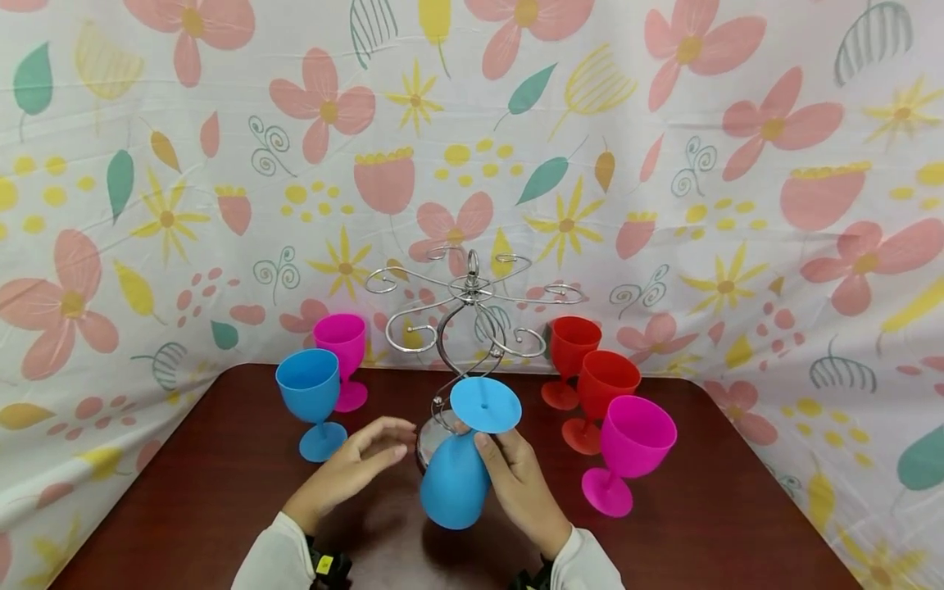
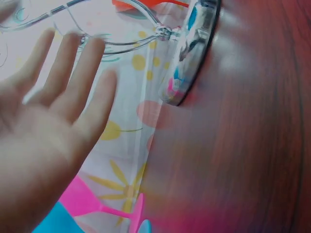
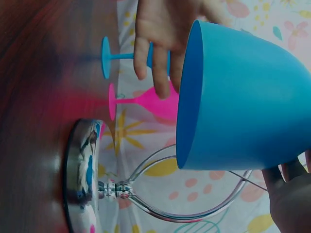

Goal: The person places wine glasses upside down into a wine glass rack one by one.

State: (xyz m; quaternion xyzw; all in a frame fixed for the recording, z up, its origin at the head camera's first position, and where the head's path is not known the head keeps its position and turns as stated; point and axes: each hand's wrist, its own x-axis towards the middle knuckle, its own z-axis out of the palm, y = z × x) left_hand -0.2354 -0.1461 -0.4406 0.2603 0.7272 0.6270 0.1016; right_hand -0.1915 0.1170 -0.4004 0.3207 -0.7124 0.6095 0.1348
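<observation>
Right hand (image 1: 525,483) gripping a blue goblet (image 1: 460,467) upside down, foot up, bowl pointing toward the near edge of the desk (image 1: 708,524). Fingers wrapped round the stem end just below the round foot, goblet tilted and held above the desk, right in front of the silver rack (image 1: 468,315). From the right wrist view, open mouth of that goblet (image 3: 243,97) facing the rack's shiny round base (image 3: 82,174).

Left hand (image 1: 354,467) open, grip empty, fingers straight and spread, hovering just left of the held goblet, not touching it. Same in the left wrist view: flat palm (image 2: 43,126), fingers loose, rack base (image 2: 194,53) beyond.

Rack standing mid-desk, curly wire arms bare at the top.

On the far left, a second blue goblet (image 1: 313,401) upright, with a pink goblet (image 1: 342,356) just behind it. On the right, two red goblets (image 1: 575,356) (image 1: 601,397), one behind the other, and nearer, another pink goblet (image 1: 627,455), all upright on the dark wood.

Flowered cloth (image 1: 664,164) hanging behind and draped down both sides.
</observation>
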